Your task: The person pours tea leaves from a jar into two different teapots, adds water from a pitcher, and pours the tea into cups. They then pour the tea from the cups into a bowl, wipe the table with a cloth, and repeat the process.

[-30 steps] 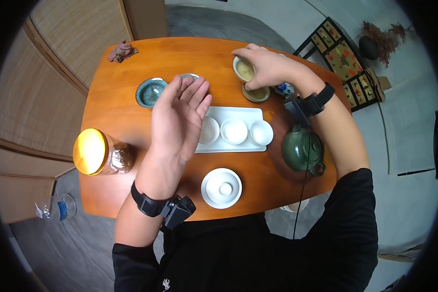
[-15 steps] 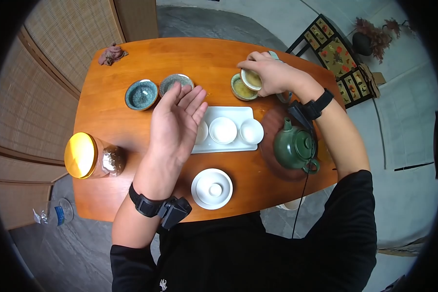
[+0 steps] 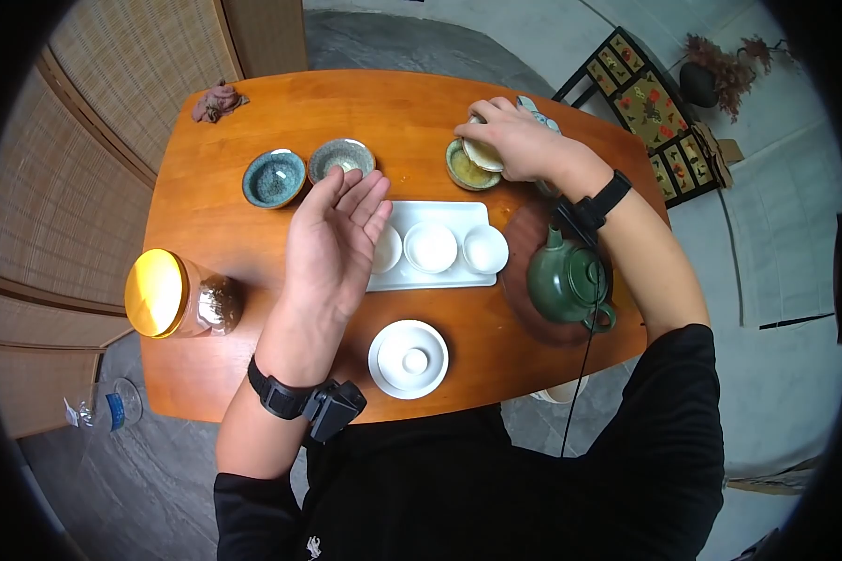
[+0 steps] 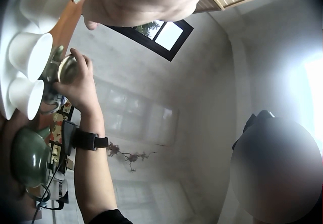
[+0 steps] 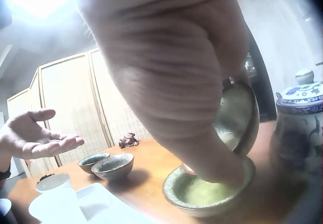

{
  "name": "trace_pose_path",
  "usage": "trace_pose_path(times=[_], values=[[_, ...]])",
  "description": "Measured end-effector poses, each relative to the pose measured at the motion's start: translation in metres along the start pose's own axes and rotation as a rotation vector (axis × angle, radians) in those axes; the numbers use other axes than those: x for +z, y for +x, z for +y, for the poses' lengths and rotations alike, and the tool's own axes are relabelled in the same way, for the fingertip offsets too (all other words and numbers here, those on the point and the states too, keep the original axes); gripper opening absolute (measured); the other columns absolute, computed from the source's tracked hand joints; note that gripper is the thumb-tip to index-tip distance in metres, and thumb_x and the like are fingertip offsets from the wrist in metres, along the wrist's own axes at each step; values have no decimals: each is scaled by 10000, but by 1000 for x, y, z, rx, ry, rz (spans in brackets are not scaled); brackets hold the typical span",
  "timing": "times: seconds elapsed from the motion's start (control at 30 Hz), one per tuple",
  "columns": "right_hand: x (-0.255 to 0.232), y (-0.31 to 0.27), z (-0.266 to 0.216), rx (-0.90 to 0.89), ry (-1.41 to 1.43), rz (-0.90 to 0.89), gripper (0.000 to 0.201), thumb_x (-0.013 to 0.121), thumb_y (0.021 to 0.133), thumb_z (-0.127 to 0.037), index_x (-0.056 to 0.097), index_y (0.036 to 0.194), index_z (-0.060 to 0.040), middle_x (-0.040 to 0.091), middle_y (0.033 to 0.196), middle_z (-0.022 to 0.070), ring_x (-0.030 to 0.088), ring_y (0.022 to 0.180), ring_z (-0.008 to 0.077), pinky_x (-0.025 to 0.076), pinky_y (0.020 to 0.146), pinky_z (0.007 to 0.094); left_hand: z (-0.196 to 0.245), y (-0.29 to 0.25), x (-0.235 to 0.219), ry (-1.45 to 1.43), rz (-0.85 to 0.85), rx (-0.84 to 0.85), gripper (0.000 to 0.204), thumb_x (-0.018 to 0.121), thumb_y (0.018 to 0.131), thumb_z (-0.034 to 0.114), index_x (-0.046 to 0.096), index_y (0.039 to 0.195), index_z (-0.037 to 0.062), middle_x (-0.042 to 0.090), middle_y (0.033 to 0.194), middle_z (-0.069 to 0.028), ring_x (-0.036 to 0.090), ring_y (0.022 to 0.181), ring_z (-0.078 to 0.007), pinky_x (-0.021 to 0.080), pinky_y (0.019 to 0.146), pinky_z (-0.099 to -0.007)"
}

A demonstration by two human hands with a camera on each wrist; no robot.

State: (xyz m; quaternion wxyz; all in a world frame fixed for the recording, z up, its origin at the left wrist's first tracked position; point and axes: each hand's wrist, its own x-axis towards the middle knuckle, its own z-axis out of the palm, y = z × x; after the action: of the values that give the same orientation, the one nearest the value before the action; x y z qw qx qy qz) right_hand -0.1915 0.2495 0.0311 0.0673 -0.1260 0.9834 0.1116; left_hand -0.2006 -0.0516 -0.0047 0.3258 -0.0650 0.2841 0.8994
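Note:
My right hand [image 3: 518, 140] grips a light-rimmed bowl [image 3: 482, 154] by its sides and holds it tipped over a second bowl [image 3: 466, 176] standing on the table. In the right wrist view the tilted bowl [image 5: 237, 115] is above the lower bowl [image 5: 207, 191], which holds yellow-green liquid. My left hand [image 3: 332, 234] hovers palm up, fingers extended, with nothing in it. Just beyond its fingertips stand a grey bowl [image 3: 342, 157] and a teal bowl [image 3: 274, 179]. A white tray [image 3: 444, 215] with several white cups [image 3: 430, 248] lies to its right.
A green teapot [image 3: 568, 280] stands on a round dark mat at the right. Near the front edge is a white lidded bowl [image 3: 408, 359]. A yellow-lidded jar [image 3: 156, 293] is at the left, a crumpled cloth [image 3: 219, 102] at the back left. A blue-and-white jar [image 5: 298, 128] stands beside the bowls.
My right hand has moved the held bowl over the standing bowl and tilted it further. My left hand has stayed palm up, shifting slightly. The camera view has shifted too.

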Motion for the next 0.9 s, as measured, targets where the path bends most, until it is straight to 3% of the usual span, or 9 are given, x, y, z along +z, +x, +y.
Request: trace_pose_path(times=[0.2,0.3,0.37,0.57,0.67,0.8,0.9], values=[[6,-3,0,-5,-49,44,678,756,734,19,610,1367,-174,524,1358,118,474,1318,347,458,1015,515,-1,-1,-1,9,7,5,315,569,1036,276,533,1170,-6,584,1267,-185,594,1217,-263,498,1036,-379],[10,-4,0,-14,-75,70,645,737,756,12,613,1361,-175,522,1362,118,470,1323,346,454,1013,533,-2,1,-4,10,21,25,457,568,1034,283,473,1285,-86,567,1338,-261,599,1246,-327,519,1053,-415],[10,-5,-1,-24,-102,90,622,724,771,2,615,1357,-176,519,1363,117,470,1323,343,453,1009,539,-2,0,-5,4,19,24,455,569,1034,279,472,1285,-87,565,1339,-263,598,1247,-330,518,1056,-418],[9,-9,-9,-94,-215,260,439,672,833,-81,672,1261,-177,568,1282,80,515,1246,297,471,936,460,-2,-2,-6,-5,15,33,462,570,1032,272,462,1291,-96,558,1343,-271,594,1256,-341,521,1059,-423],[3,-10,-14,-76,-236,239,467,660,823,-68,653,1280,-161,569,1290,83,519,1263,305,465,978,450,-2,-3,-5,-9,10,34,465,566,1034,269,456,1295,-99,555,1344,-274,592,1259,-345,523,1059,-424],[0,-11,-16,-91,-325,295,407,616,858,-129,667,1260,-167,583,1255,59,539,1216,277,480,937,425,-3,-4,-4,-17,9,25,452,557,1037,265,464,1291,-97,555,1346,-274,590,1262,-343,525,1056,-424],[-4,-13,-19,-92,-370,309,404,613,857,-139,675,1255,-170,587,1245,43,543,1198,269,484,919,408,-5,-6,-3,-30,-14,3,339,565,1034,258,515,1197,-36,561,1313,-217,580,1245,-288,491,1056,-391]])
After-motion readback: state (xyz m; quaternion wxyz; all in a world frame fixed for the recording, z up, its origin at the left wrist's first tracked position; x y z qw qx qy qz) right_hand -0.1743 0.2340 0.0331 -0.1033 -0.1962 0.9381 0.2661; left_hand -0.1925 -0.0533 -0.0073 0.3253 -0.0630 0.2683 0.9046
